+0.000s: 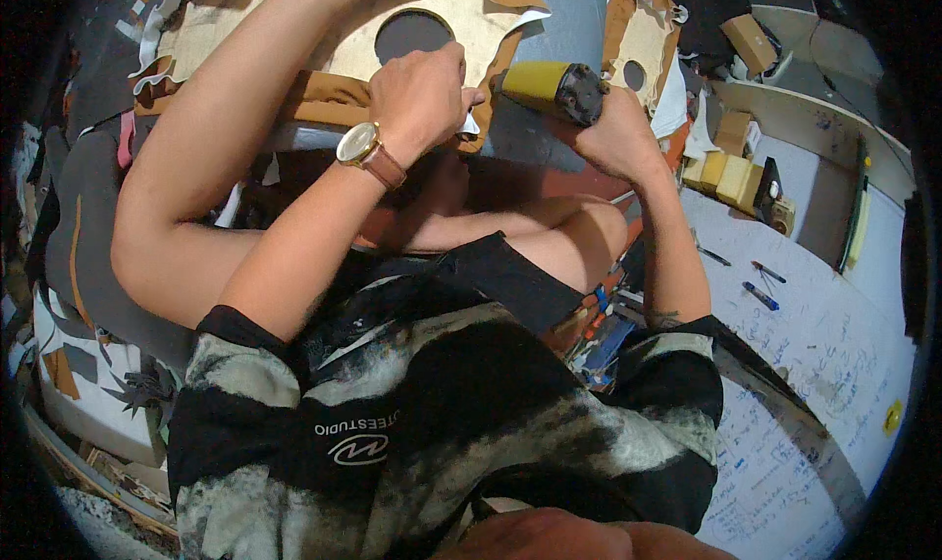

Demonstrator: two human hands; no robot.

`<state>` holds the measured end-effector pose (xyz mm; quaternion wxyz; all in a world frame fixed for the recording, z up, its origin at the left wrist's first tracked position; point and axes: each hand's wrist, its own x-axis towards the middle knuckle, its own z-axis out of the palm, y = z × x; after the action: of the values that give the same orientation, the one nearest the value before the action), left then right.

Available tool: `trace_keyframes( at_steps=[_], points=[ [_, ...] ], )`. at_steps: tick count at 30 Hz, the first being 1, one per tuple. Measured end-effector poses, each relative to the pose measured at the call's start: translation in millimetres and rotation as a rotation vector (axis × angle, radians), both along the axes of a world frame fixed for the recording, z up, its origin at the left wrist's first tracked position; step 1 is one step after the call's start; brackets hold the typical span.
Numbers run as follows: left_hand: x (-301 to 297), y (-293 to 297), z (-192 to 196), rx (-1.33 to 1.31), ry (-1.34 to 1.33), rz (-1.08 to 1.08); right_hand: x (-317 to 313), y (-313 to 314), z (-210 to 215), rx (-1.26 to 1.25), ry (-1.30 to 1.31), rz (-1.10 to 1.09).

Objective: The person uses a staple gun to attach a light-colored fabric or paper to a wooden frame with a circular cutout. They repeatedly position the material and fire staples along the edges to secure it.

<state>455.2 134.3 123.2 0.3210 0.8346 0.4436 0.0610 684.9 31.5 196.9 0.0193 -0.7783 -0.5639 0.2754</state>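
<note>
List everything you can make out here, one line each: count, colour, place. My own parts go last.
large panel: one, cream, top centre
covering: one, brown, along the large panel's edge
tool: one, yellow and black, between the panels
smaller panel: one, cream with brown edging, upper right
cardboard boxes: at least two, brown, upper right
blocks: several, yellow, right
white table: one, white with writing, right
pens: at least three, dark or blue, on the white table
round item: one, yellow, far right
wristwatch: one, brown strap, left wrist
shirt: one, black and grey, lower centre
legs: two, bare, bent
left hand: one, bare, at the large panel's near edge
right hand: one, bare, gripping the tool
</note>
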Motion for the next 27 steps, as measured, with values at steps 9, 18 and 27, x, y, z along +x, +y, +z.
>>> trace_keyframes(
  at_steps=[9,18,27],
  points=[
    [0.4,2.1,1.7,0.018,-0.015,-0.009,-13.6,-15.1,3.6,-0.028,-0.006,-0.032],
    [0.0,-0.5,-1.4,0.010,-0.002,0.001,-19.2,-33.8,5.5,-0.021,0.125,-0.030],
    [-2.8,-1.1,6.1,-0.012,-0.013,-0.053,-14.9,-53.7,-7.8,0.201,0.274,-0.402]
  ],
)
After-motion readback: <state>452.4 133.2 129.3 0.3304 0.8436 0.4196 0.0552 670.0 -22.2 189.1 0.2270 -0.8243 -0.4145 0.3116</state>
